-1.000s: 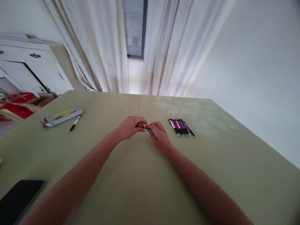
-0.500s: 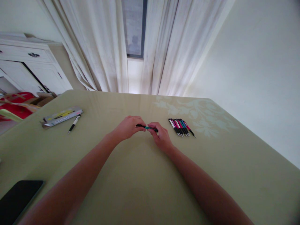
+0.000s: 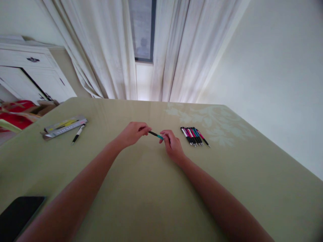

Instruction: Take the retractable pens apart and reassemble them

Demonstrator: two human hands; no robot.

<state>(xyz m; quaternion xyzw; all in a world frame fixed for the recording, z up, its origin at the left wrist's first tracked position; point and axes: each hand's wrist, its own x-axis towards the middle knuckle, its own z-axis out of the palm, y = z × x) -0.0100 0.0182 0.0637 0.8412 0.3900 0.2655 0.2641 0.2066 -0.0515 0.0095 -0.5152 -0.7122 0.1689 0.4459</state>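
Note:
A slim black and teal pen (image 3: pixel 155 135) spans the gap between my two hands above the table, slightly tilted down toward the right. My right hand (image 3: pixel 174 147) is closed around its teal part, and the fingers hide the pen's right end. The thumb and fingers of my left hand (image 3: pixel 133 133) are pinched at the black left end, covering the tip. Right of my right hand lies a row of several pens (image 3: pixel 191 136) in white, pink and teal with black grips. A pink and black pen (image 3: pixel 203 138) lies slanted at the row's right side.
On the left side of the table (image 3: pixel 141 188) lie a grey and yellow pen box (image 3: pixel 65 127) and a white and black pen (image 3: pixel 78 134). A dark phone (image 3: pixel 20 215) sits at the near left. Curtains (image 3: pixel 108 50) hang behind the table, and a wall (image 3: pixel 282 80) borders its right.
My left hand has shifted slightly left and up, its fingers now pinched at the pen's left end. More of the pen's black part shows between the hands, while my right hand stays nearly in place.

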